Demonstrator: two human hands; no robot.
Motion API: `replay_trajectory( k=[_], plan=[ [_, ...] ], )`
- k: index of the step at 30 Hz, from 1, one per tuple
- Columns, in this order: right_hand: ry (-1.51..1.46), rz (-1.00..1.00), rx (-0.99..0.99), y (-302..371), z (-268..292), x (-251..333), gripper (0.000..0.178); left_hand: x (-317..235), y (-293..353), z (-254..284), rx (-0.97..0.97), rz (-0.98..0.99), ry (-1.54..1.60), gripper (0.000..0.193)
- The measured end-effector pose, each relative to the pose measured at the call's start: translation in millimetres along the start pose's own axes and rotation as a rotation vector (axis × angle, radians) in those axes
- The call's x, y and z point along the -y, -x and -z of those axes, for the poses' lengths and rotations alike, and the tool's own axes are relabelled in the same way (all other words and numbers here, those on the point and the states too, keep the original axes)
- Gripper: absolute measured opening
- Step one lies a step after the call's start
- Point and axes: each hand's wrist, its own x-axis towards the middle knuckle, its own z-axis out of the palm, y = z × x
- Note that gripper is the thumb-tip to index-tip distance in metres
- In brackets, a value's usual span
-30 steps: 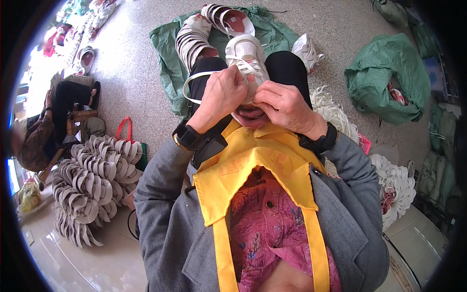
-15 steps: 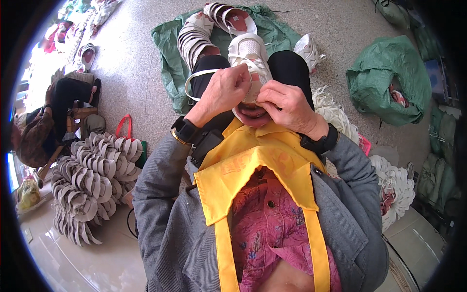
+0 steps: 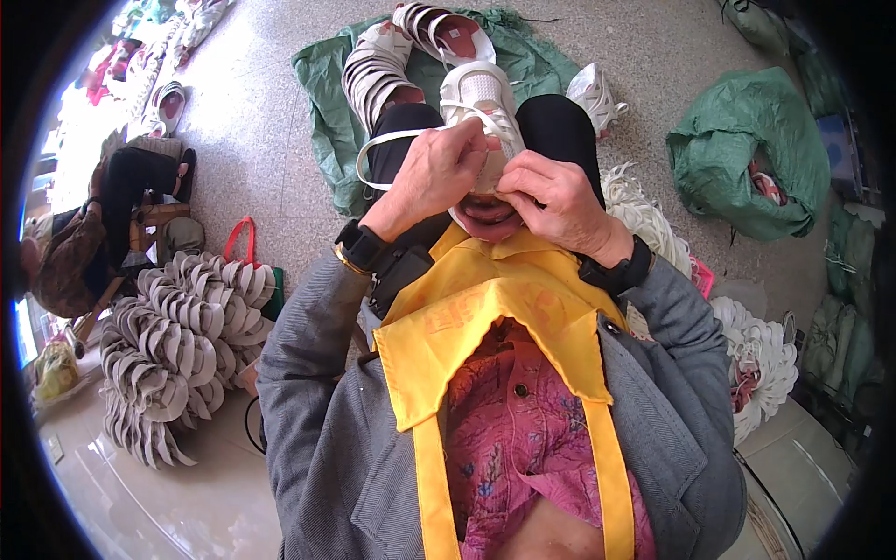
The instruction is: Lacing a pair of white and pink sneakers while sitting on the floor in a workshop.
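A white sneaker (image 3: 482,89) with a pale pink lining lies between my knees, its toe pointing away from me and its opening near my yellow apron (image 3: 509,271). My left hand (image 3: 437,173) is closed over the left side of the lacing, pinching a white shoelace (image 3: 378,142) that loops out to the left. At the right edge of the shoe, by the opening, my right hand (image 3: 558,203) pinches with thumb and forefinger. Its fingertips press on the upper there; whether a lace end is between them is hidden.
Nested shoe uppers (image 3: 373,79) curve over a green sack (image 3: 322,121) ahead. Another white shoe (image 3: 595,98) lies right of my knee. White laces (image 3: 644,210) hang at my right, near a full green bag (image 3: 747,154). Grey pieces (image 3: 177,345) are heaped left, near a seated person (image 3: 79,252).
Both hands stay at the sneaker with almost the same grip. The left fingers have shifted slightly to the right over the lacing; the lace loop keeps its place.
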Motion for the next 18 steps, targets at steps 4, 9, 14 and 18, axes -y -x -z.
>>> replay_trajectory(
  k=[4, 9, 14, 18],
  plan=[
    [-0.004, -0.005, 0.005, -0.8, 0.5, 0.2, 0.011, 2.6, 4.3, -2.8, -0.012, 0.087, 0.049, 0.010],
    [0.059, -0.004, -0.030, 2.1, -1.6, 1.3, 0.013, 10.0, 8.2, -6.0, -0.023, 0.103, 0.043, 0.010],
    [0.261, 0.052, -0.040, -7.4, -1.7, 10.9, 0.018, 14.2, 11.6, -15.5, -0.116, 0.099, 0.068, 0.010],
    [0.277, 0.124, 0.039, -4.4, -4.1, 1.7, 0.017, 6.8, 9.0, -17.1, -0.167, 0.016, -0.033, 0.009]
  ],
)
